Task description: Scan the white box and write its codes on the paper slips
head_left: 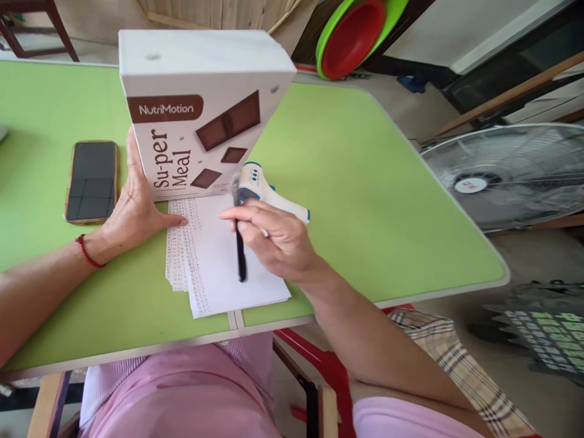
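Note:
A white box [219, 121] labelled NutriMotion Su-per Meal, with brown chocolate pieces printed on it, stands upright on the table. My left hand [132, 210] rests against its left side, fingers stretched along the edge and partly hidden. Its thumb lies spread over the handwritten part of the paper. My right hand [278, 237] pinches a black pen [241, 249] above the sheets, the pen nearly upright. Below both hands is a small stack of paper [219, 286], with rows of small writing at its left and blank white to the right.
A white and blue handheld thermometer [289, 207] lies behind my right hand. Left of the box is a phone [92, 181], dark screen up, on the green table [365, 213]. Beyond the right edge stand a fan [474, 182] and a red basin [353, 39].

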### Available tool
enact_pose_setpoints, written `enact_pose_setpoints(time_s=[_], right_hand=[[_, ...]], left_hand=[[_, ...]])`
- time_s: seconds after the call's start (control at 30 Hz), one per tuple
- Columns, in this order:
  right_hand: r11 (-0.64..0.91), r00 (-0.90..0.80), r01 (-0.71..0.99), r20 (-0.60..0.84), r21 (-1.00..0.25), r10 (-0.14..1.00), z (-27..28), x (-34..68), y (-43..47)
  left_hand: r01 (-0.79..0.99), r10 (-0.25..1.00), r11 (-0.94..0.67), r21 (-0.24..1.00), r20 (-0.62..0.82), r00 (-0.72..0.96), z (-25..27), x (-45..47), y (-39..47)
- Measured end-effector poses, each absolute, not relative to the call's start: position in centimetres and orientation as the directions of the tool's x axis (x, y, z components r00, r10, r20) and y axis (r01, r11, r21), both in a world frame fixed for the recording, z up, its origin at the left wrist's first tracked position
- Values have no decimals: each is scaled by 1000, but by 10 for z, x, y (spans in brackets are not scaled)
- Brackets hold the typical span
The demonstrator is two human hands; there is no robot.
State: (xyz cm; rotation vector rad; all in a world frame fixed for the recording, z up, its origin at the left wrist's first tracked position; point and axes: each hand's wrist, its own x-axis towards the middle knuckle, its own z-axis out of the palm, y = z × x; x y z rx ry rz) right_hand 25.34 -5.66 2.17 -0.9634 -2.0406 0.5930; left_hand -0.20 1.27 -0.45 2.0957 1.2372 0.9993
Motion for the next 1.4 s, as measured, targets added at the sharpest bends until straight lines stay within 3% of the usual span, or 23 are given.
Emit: enact_pose_setpoints(time_s=[0.2,0.33,0.47,0.6,0.9,1.4], right_hand=[[550,-210,166,516,-818,830,12,247,-59],[456,-167,97,437,-885,884,7,235,-64],[306,-112,151,291,-940,950,6,226,-63],[247,-85,211,234,-946,968,0,223,-58],[336,-156,297,302,-894,941,2,224,-59],[334,-190,350,283,-875,940,3,223,-60]], left_hand=[[513,881,-470,718,350,317,-1,-2,11],[520,884,-465,716,338,325,0,-2,12],[523,881,-470,711,343,325,-2,-1,13],[518,888,-458,722,343,307,-2,0,11],[520,888,-459,720,348,302,0,1,10],[521,883,-467,715,350,313,-4,-1,12]])
